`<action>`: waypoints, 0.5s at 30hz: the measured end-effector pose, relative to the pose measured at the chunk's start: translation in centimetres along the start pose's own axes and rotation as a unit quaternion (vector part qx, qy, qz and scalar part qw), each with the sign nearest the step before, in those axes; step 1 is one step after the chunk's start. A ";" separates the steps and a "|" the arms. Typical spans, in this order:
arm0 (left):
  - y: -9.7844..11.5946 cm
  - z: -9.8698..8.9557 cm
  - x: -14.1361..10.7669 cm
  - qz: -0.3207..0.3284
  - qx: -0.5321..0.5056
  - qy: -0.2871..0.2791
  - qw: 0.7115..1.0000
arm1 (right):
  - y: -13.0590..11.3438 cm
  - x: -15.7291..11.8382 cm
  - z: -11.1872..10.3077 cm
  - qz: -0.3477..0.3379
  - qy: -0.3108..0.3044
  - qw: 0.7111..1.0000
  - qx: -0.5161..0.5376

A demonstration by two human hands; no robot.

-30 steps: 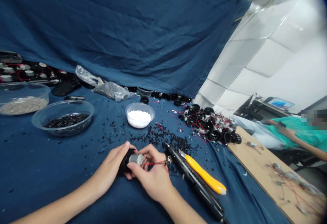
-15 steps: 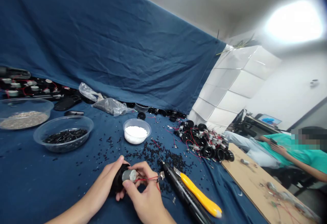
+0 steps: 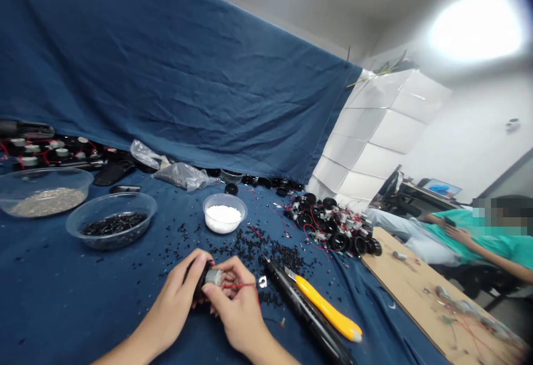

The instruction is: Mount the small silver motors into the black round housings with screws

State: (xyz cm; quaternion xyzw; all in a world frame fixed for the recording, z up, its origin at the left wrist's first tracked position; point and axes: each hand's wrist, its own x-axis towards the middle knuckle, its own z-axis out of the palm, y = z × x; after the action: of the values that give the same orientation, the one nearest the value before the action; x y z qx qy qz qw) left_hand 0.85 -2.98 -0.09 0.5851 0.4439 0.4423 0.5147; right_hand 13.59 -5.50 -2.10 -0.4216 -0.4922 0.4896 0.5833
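Note:
In my left hand (image 3: 177,293) is a round black plastic housing (image 3: 200,280), its far side hidden by my fingers. A small silver motor (image 3: 213,277) sticks out of the housing toward the right. The thumb and fingers of my right hand (image 3: 239,304) are closed around the motor's end. Red wires (image 3: 237,285) run from the motor across my right fingers. Just right of that hand lie a black electric screwdriver (image 3: 300,304) and a yellow-handled utility knife (image 3: 327,309), side by side on the blue cloth.
Tubs of white granules (image 3: 224,215), black parts (image 3: 114,225) and pale small pieces (image 3: 48,201) stand on the cloth. Black bits (image 3: 287,259) are scattered past my hands. Motor housings (image 3: 333,223) are heaped at right, beside a wooden board (image 3: 410,276). A seated person (image 3: 470,237) is beyond.
Both hands, with the housing and motor, have shifted slightly up and to the right. The housing is turned a little, and my right fingers sit closer around the motor.

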 end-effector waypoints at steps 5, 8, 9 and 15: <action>0.9 -0.3 0.7 0.037 -0.029 -0.089 0.995 | -0.6 1.4 -1.5 0.071 -0.005 0.995 0.063; 0.8 -0.9 0.9 0.077 0.056 -0.040 0.995 | -0.8 1.4 -2.5 0.142 -0.045 0.986 0.073; 0.8 -1.2 0.9 0.094 0.097 -0.020 0.991 | -1.0 1.2 -2.7 0.169 -0.075 0.981 0.066; 1.8 -1.9 -0.2 0.224 0.191 0.018 0.955 | -2.7 0.1 -3.0 0.072 -0.042 0.994 -0.073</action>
State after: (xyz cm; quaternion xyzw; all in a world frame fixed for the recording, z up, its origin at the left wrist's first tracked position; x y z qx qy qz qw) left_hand -0.91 -2.88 1.81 0.7488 0.3866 0.4641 0.2729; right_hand 17.01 -5.86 0.04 -0.4763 -0.5188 0.5103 0.4935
